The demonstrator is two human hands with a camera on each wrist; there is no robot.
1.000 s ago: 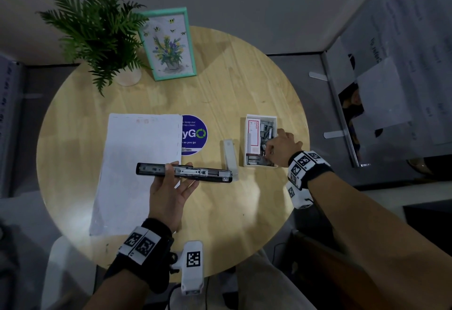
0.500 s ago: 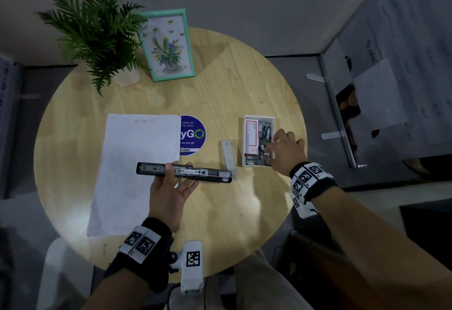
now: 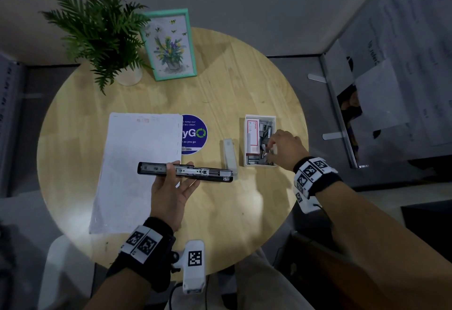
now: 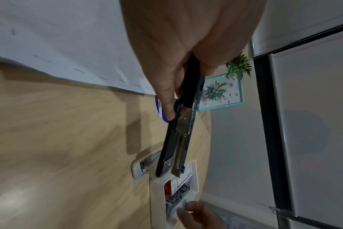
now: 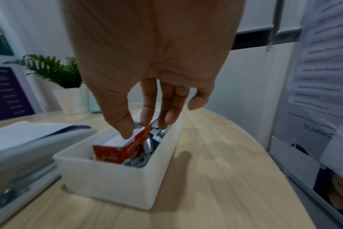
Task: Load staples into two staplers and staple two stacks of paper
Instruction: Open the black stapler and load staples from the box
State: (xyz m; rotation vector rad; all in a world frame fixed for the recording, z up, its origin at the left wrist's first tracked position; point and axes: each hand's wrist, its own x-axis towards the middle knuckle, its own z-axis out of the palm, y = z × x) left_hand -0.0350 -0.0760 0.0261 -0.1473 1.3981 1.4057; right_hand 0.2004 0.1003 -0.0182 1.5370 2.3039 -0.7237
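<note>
While the left hand [image 3: 171, 191] grips the opened black stapler [image 3: 186, 172] above the paper stack [image 3: 137, 170], the right hand [image 3: 285, 147] has drawn back toward the near end of the white tray [image 5: 116, 179] and now pinches a staple strip [image 5: 137, 124], so loading can follow. A red staple box [image 5: 116, 152] crowds the tray; the white stapler [image 3: 229, 152] lies just beside it, awaiting staples.

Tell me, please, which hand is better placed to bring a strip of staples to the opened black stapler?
Probably the right hand: its fingertips are already pinching staples inside the white tray, while the left hand holds the black stapler.
</note>
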